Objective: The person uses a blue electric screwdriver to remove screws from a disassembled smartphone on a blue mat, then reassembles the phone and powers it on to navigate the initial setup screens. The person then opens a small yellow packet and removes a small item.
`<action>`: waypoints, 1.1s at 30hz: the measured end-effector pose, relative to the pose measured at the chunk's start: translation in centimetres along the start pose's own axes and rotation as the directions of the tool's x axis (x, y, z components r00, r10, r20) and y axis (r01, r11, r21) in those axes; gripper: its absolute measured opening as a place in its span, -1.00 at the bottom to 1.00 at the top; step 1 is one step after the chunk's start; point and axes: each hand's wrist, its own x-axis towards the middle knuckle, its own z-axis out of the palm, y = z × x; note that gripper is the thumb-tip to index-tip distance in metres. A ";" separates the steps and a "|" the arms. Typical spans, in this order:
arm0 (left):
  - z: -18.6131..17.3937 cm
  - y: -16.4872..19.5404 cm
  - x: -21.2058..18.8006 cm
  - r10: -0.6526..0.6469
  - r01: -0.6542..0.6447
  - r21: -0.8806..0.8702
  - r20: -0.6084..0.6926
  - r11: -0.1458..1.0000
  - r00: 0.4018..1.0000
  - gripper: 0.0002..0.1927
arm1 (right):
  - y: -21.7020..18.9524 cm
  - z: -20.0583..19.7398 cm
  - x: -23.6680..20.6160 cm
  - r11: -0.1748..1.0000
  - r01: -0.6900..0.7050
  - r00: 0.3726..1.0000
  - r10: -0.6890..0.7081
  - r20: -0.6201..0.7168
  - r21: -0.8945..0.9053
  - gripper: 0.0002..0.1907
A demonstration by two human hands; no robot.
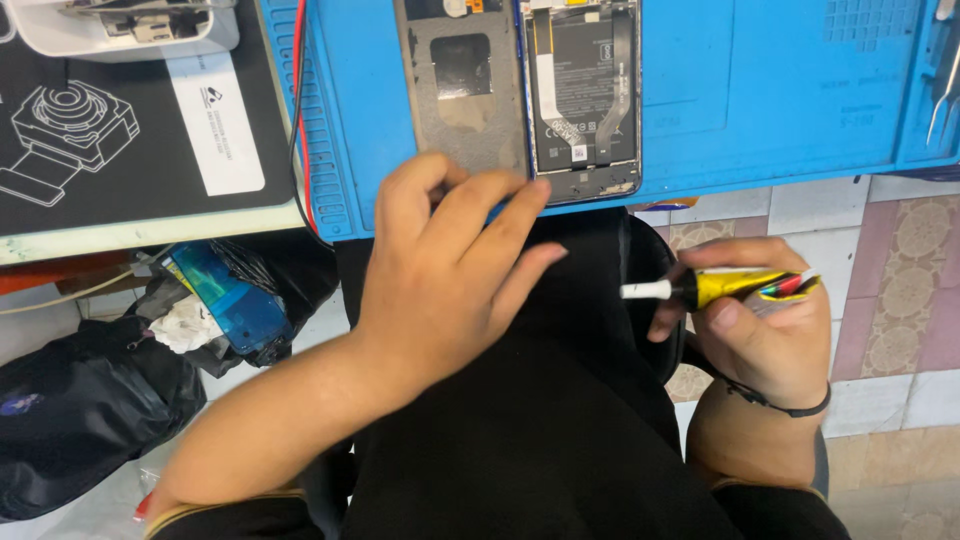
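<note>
My left hand reaches up to the front edge of the blue work mat, fingers apart, with its fingertips touching the mat's edge just below a grey phone back cover. Beside the cover lies an opened phone with its battery and flex cables exposed. My right hand is over my lap, off the table, closed on a yellow glue tube with a black neck and a white nozzle pointing left.
A black mat with a white drawing covers the left of the table, with a white device at its back. Red and black cables run between the mats. A black rubbish bag with a blue phone part sits below left. Tweezers lie far right.
</note>
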 end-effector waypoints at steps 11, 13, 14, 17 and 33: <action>1.2 -2.1 0.9 0.161 -0.162 0.101 0.018 0.982 0.987 -0.80 | 0.7 -1.8 0.4 0.996 0.087 0.994 -0.086 -0.062 0.016 -0.66; 1.3 -2.0 0.6 0.139 -0.140 0.058 0.016 0.988 0.990 -0.80 | 0.6 -2.0 0.4 0.996 0.089 0.993 -0.088 -0.079 0.008 -0.67; 1.4 -2.0 0.6 0.130 -0.130 0.038 0.013 0.991 0.991 -0.80 | 0.6 -2.0 0.5 0.995 0.096 0.992 -0.095 -0.087 0.000 -0.67; 1.4 -2.0 0.4 0.090 -0.090 0.016 -0.004 0.996 0.996 -0.75 | 0.6 -2.2 0.7 0.995 0.097 0.990 -0.099 -0.099 -0.016 -0.67; 0.9 1.7 -1.7 0.169 -0.109 -0.283 0.198 0.953 0.966 -0.70 | -0.1 -2.6 1.6 0.996 0.078 0.985 -0.082 -0.149 -0.030 -0.62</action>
